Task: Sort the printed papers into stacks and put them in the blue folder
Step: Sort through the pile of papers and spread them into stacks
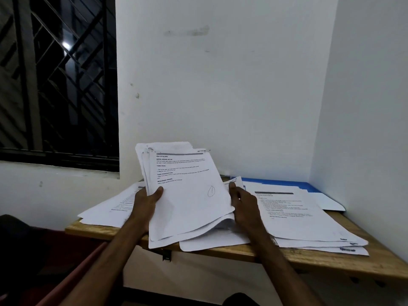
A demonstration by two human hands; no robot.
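Wooden table [320, 259] at lower centre is covered with printed papers [298, 217], the blue folder [276, 182] half buried at its far right, while a fanned sheaf [187, 195] is pinched at its edges by left hand [145, 202] and right hand [242, 202], so loose sheets could be spilled

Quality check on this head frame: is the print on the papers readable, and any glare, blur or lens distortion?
Head view: headings on the held sheaf are legible, body lines too soft to read; print on the right stack is blurrier. Head view: a bright reflection in the dark window; the wall corner leans from wide-angle distortion; lighting dim and even, no hard shadows.
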